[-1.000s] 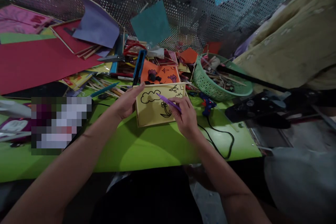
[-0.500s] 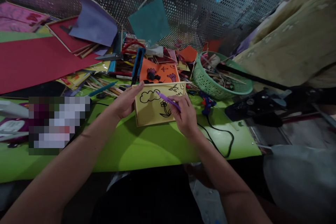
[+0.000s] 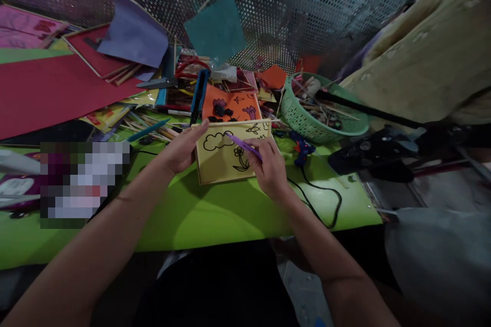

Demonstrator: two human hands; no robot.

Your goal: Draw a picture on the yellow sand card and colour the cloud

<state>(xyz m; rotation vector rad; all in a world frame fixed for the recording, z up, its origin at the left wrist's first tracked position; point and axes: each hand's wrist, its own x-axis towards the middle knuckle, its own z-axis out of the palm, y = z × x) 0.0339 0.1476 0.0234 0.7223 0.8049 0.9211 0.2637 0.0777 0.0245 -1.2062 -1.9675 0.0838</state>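
Observation:
A purple pen (image 3: 240, 143) is pinched in my right hand (image 3: 269, 166), its tip at the right end of a black cloud outline. The cloud is on a yellow picture with thin wooden edging (image 3: 218, 166), which also shows a flower and a bird in black line. My left hand (image 3: 184, 149) grips the picture's left edge, thumb at the top corner and the other fingers partly hidden. Behind the picture's top edge lies an orange picture (image 3: 233, 103) with dark purple shapes and several dark round bits on it.
On the green table (image 3: 230, 219) are a blue glue gun (image 3: 301, 148) with a black cord, a green basket (image 3: 307, 120) of sticks at right, and scissors (image 3: 157, 83). Red card (image 3: 57, 94) and coloured papers pile up at left. A perforated metal screen (image 3: 276, 25) stands behind.
The camera view has shifted very slightly. Both hands, the pen and the yellow picture keep nearly the same places, and no new line clearly shows.

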